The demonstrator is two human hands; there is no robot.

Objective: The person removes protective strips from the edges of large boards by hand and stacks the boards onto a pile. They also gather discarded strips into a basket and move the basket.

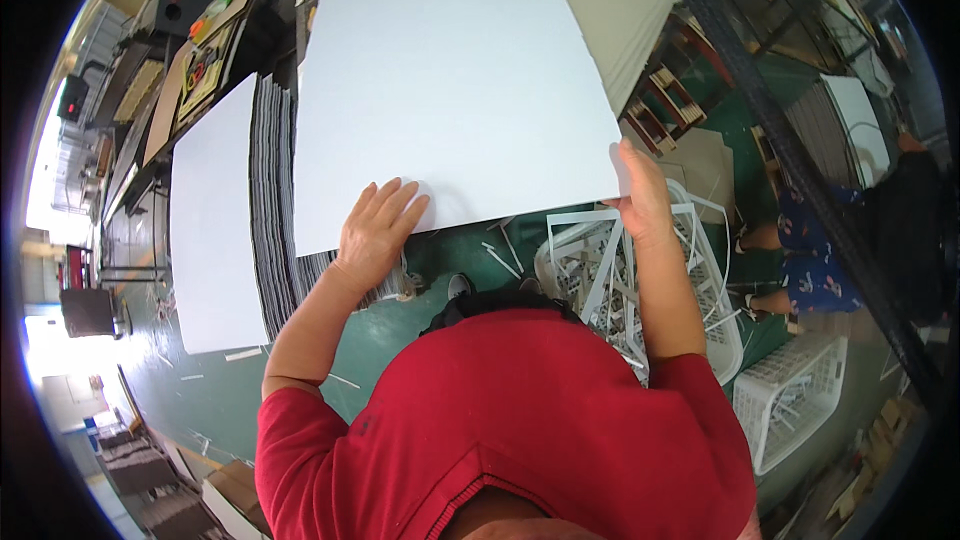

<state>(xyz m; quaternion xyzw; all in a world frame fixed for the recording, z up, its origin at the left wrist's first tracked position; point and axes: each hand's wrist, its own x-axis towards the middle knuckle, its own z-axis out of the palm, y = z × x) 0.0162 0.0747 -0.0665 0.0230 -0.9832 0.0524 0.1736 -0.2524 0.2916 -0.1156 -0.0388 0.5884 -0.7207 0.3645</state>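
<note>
A large white sheet point(450, 90) of board or paper stretches away in front of me, its near edge facing my body. My left hand point(375, 230) lies on its near left part, fingers spread and flat on the surface. At the near right corner my right hand point(645, 195) is closed round the sheet's edge; part of its fingers is hidden there. To the left stands a tall stack of boards point(272, 190) with a white top face point(213, 230).
Below my right forearm is a white plastic basket point(725, 315) full of white offcut strips. Another basket point(790, 400) stands farther right, near a person point(820, 250). Greyish sheets point(620, 10) lie beyond the white one. Strips point(503, 258) litter the green floor.
</note>
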